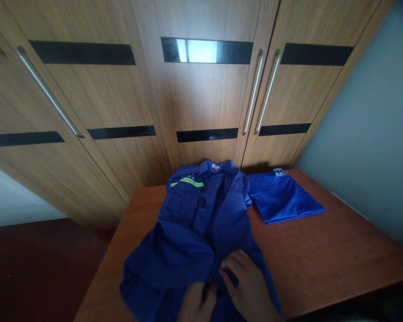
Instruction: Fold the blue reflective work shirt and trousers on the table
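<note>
A dark blue work jacket [184, 241] lies front up on the table, its collar at the far end and its front opening running towards me. A yellow-green stripe crosses its chest on the left. At the near part of the opening, my left hand [197, 302] is closed, thumb and fingers pinching the cloth edge. Just right of it, my right hand [245, 284] has curled fingers gripping the other front edge of the jacket. What lies between the fingertips is partly hidden and dim.
A folded bright blue garment [285, 197] with white lettering lies right of the jacket on the reddish-brown table [322, 250]. Behind the table stands a wooden wardrobe [208, 98] with long metal handles. A pale wall [372, 147] borders the right side; dark red floor [36, 268] shows at left.
</note>
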The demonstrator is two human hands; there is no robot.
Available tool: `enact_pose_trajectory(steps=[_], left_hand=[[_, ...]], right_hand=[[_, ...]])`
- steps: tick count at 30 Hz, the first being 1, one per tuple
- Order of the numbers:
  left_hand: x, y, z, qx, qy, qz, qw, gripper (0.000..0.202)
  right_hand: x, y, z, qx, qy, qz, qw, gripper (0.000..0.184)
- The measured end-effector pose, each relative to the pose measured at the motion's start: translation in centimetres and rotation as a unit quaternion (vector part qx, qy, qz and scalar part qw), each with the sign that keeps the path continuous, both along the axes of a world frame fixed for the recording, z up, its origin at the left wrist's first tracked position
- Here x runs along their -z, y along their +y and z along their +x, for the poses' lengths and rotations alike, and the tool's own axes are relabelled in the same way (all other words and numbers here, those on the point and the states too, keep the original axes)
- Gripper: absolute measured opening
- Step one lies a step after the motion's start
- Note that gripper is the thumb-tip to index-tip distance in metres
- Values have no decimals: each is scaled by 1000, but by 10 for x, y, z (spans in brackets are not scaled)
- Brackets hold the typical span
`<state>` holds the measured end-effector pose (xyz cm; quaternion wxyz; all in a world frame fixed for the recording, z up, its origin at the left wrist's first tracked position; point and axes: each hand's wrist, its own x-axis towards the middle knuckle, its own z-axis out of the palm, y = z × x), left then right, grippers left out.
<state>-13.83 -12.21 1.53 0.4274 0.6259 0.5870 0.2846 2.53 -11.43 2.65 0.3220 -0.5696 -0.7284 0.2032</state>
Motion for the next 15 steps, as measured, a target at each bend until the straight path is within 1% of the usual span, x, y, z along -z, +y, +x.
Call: enact_pose_trajectory(steps=[2, 4, 8, 10, 12, 15], left_hand=[[-2, 1, 2, -17, -15, -24, 999, 42], [-4, 4, 5, -45, -31, -26, 998, 44], [-5, 6, 9, -88, -99, -20, 991, 44], [-6, 5, 10, -104, -120, -24, 987, 45], [-6, 2, 11, -125, -129, -30, 983, 45], [-6, -2, 12, -151, -138, -29, 978, 44]], right_hand=[[2, -2, -1, 0, 5, 21, 1000, 19], [2, -4, -3, -6, 14, 35, 999, 19], [-3, -4, -5, -10, 54, 29, 998, 16], [-7, -4, -6, 0, 98, 0, 995, 15], [-8, -2, -6, 8, 154, -46, 987, 17], [-3, 0, -6, 23, 248, -124, 961, 18]])
